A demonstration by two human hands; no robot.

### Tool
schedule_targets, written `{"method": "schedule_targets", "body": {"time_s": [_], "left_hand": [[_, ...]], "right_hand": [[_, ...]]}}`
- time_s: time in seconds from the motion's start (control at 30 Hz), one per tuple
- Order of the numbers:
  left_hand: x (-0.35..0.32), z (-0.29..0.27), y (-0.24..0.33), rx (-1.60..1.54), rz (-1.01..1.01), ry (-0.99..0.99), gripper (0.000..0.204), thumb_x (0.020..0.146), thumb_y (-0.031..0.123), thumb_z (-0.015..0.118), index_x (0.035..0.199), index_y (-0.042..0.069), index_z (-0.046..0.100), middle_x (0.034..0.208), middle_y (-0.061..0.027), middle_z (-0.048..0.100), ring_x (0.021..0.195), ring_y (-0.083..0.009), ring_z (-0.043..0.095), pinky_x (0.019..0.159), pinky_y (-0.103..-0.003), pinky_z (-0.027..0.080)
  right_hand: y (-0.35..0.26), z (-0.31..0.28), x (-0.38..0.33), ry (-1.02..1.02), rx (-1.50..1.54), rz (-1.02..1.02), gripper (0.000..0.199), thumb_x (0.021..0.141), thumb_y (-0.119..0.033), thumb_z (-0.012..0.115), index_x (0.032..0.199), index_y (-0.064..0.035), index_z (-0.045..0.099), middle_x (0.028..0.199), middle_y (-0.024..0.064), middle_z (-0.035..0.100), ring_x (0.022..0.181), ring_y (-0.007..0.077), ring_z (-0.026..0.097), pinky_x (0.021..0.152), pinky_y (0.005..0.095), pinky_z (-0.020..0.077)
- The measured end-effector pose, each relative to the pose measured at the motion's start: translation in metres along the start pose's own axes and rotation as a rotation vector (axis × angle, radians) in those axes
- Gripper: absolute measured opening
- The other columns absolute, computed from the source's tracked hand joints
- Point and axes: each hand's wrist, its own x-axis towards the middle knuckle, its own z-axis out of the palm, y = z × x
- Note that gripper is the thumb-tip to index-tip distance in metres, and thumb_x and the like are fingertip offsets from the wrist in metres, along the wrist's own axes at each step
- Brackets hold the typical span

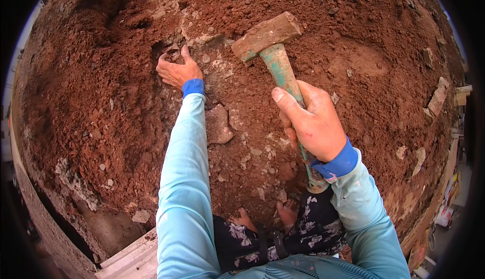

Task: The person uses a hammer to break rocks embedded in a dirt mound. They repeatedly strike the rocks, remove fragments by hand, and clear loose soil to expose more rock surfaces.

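One hammer point(273, 52) is in view, and the right hand point(313, 122) has it: the fingers are wrapped tight round the green handle about halfway down, thumb laid along the shaft. Its single blocky, rust-brown head points up and to the left, raised clear above the soil point(101, 102). The butt of the handle sticks out below the wrist, by the blue cuff.

The left hand point(177, 69) lies well apart from the hammer, out at arm's length toward the upper middle of the soil. It is open and flat, palm down, fingers spread and pressed into a small hollow where grey stone shows through the red earth. It grips nothing that can be seen; the fingertips are partly sunk in the crumbs.

Both arms wear pale blue sleeves, two in all, each ending in a darker blue cuff.

One flat slab point(218, 125) of stone lies just beside the left sleeve, between the two arms. Several smaller pale chips are scattered below it, too many and too small to count surely. Two larger pale stones point(438, 96) sit near the right edge of the soil, and one grey, crusted patch point(73, 178) shows near the lower left edge.

Two bare feet point(268, 217) stand in the soil at the bottom, close together, below dark patterned shorts.

One pale plank point(132, 259) lies at the lower left corner.
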Motion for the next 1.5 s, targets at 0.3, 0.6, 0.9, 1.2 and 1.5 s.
{"method": "schedule_targets", "body": {"time_s": [0.3,0.6,0.9,1.2,1.5], "left_hand": [[0.001,-0.002,-0.012,-0.024,0.023,0.022,0.058,0.092,0.053,0.054,0.106,-0.003,0.058,0.114,-0.0245,0.058,0.111,-0.0386,0.052,0.093,-0.050,0.040],[-0.021,-0.097,0.034,-0.825,-0.237,-0.282,0.045,0.101,0.037,0.051,0.072,0.004,0.057,0.060,0.0023,0.050,0.052,-0.0069,0.041,0.049,-0.024,0.033],[-0.093,-0.173,0.013,-0.942,-0.357,-0.286,0.043,0.102,0.037,0.049,0.072,0.006,0.049,0.058,0.0036,0.040,0.047,-0.0049,0.034,0.044,-0.022,0.023],[-0.139,-0.168,-0.032,-0.830,-0.110,-0.207,0.045,0.103,0.036,0.046,0.069,0.007,0.042,0.062,-0.0001,0.040,0.046,-0.0071,0.032,0.041,-0.025,0.022],[-0.158,-0.211,-0.030,-0.979,-0.355,-0.324,0.045,0.103,0.035,0.045,0.066,0.009,0.042,0.055,0.0013,0.037,0.044,-0.0067,0.030,0.038,-0.024,0.023]], "right_hand": [[-0.009,0.011,-0.009,-0.183,0.266,0.148,0.029,0.096,-0.028,0.058,0.080,-0.0042,0.051,0.057,0.0011,0.049,0.043,0.0112,0.049,0.037,0.0290,0.0402],[-0.004,-0.013,-0.023,-0.112,0.127,-0.054,0.033,0.093,-0.027,0.060,0.074,-0.0015,0.053,0.055,0.0025,0.049,0.050,0.0113,0.045,0.047,0.0330,0.0381],[-0.021,-0.025,-0.038,-0.154,0.296,0.064,0.028,0.094,-0.026,0.058,0.079,-0.0037,0.053,0.054,0.0008,0.049,0.043,0.0106,0.050,0.039,0.0291,0.0418],[-0.017,-0.034,-0.048,-0.280,0.254,-0.024,0.029,0.095,-0.025,0.057,0.078,-0.0020,0.053,0.053,0.0027,0.052,0.042,0.0113,0.050,0.039,0.0296,0.0393],[-0.004,-0.033,-0.039,-0.244,0.221,-0.095,0.029,0.094,-0.025,0.058,0.075,-0.0030,0.054,0.054,0.0022,0.051,0.042,0.0112,0.049,0.040,0.0306,0.0387]]}}
